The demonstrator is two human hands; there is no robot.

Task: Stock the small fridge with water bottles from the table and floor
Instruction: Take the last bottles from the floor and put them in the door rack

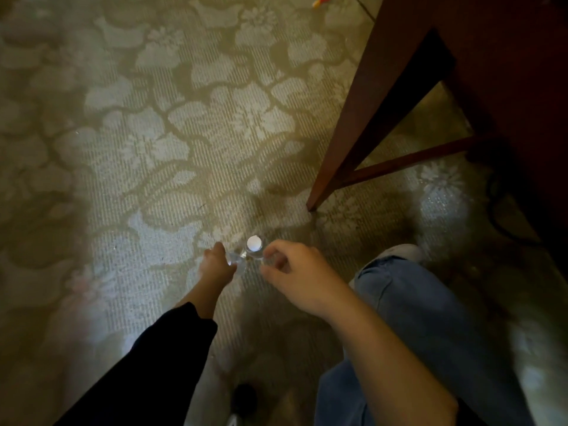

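One floral carpet (153, 149) fills our view, dark wooden table leg (353, 142) right. Our right hand (302, 279) hovers half-curled, gripping nothing, beside the upright white-capped water bottle (254, 245); our left hand (216, 265) clasps clear plastic, blurred.

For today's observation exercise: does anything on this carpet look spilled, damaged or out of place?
Nothing looks spilled or damaged. A white-capped water bottle stands upright on the floral carpet near the table leg, between the left hand and right hand. A second clear shape by the left hand is too blurred to judge.
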